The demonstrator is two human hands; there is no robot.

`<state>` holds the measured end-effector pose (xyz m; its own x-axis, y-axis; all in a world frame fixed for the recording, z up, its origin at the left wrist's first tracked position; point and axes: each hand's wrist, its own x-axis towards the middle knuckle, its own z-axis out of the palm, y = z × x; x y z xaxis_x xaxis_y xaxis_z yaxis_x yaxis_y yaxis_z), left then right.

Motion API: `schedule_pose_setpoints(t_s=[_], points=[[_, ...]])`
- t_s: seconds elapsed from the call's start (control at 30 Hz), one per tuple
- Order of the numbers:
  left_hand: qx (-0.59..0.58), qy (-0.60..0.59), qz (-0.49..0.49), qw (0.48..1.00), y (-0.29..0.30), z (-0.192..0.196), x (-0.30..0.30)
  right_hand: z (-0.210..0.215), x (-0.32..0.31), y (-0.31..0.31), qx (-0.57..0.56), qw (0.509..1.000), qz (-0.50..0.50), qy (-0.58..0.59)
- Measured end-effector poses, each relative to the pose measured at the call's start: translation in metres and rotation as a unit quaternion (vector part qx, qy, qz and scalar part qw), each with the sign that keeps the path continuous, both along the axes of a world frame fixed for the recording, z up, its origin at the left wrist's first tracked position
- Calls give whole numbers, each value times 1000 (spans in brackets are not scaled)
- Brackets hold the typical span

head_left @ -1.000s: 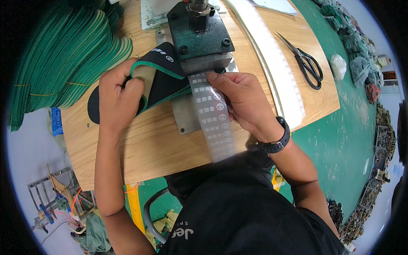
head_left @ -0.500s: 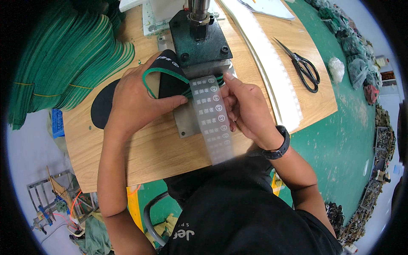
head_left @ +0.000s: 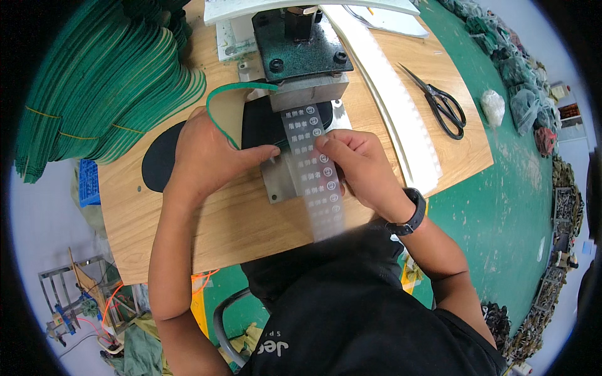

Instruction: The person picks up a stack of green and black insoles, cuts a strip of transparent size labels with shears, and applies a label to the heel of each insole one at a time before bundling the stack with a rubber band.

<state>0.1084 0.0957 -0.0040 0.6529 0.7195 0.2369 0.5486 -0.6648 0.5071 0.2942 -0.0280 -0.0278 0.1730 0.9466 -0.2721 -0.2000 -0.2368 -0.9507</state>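
The left hand (head_left: 210, 153) pins a green-edged insole (head_left: 241, 116) flat under the press (head_left: 301, 53), so it cannot slide. The right hand (head_left: 354, 163) pinches the label strip (head_left: 313, 169), lining it up over the insole on the counter (head_left: 219, 219).

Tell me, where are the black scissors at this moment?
In the head view, the black scissors lie on the wooden table, on the person's right, beside the long white strip.
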Motion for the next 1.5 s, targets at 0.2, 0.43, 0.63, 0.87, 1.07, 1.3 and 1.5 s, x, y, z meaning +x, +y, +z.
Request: schedule_pose_setpoints(t_s=[0.2, 0.43, 0.63, 0.87, 1.07, 1.3, 1.5], points=[[-7, -6, -6, 1000, 1, 1, -3, -1, 3, -31, 60, 992, -111, 8], [-38, -65, -33, 997, 8, -1, -7, 2, 12, -19, 44, 958, -196, 203], [-215, -289, -2, 933, 16, -3, -10, -11, 10, 10, -6, 989, -58, 133], [-200, -267, 30, 942, 10, -2, -8, -8, 6, 5, -22, 994, -47, 100], [-162, -230, 51, 958, 7, 1, -7, 4, -3, 9, -48, 997, -41, 48], [-177, -268, 1, 947, 10, -5, -7, 2, -3, 11, -43, 998, -42, 34], [-156, -256, 14, 954, 8, -1, -6, -4, -2, 14, -36, 997, -48, 53]])
